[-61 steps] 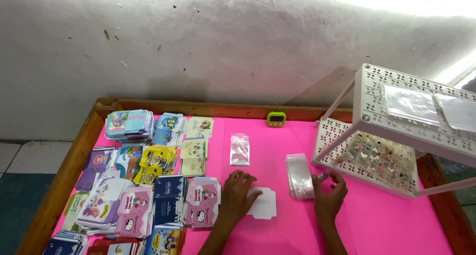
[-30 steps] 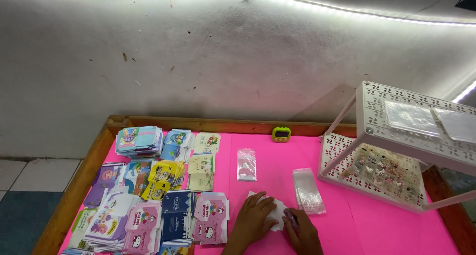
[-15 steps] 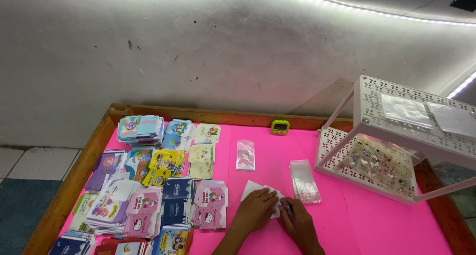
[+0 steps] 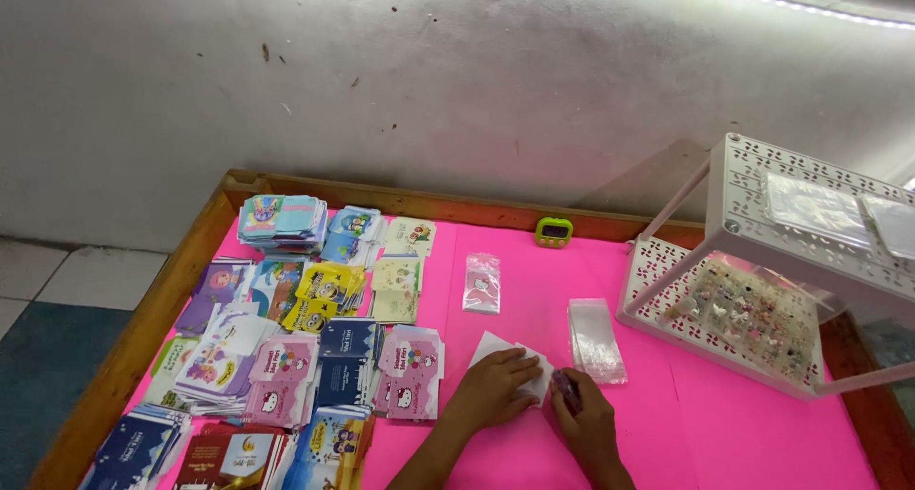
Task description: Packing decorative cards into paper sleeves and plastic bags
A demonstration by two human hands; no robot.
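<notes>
Hands have met over the white folded paper card [image 4: 515, 364]: my left hand [image 4: 493, 388] flat on it, right hand [image 4: 583, 416] pinching something small beside it.

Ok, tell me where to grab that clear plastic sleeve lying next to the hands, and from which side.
Take the clear plastic sleeve by its near short edge, coming from the right hand side. It lies flat on the pink table, long axis running away from the person, so pinching or sliding that near end up looks easiest. The rack crowds its far right.
</notes>
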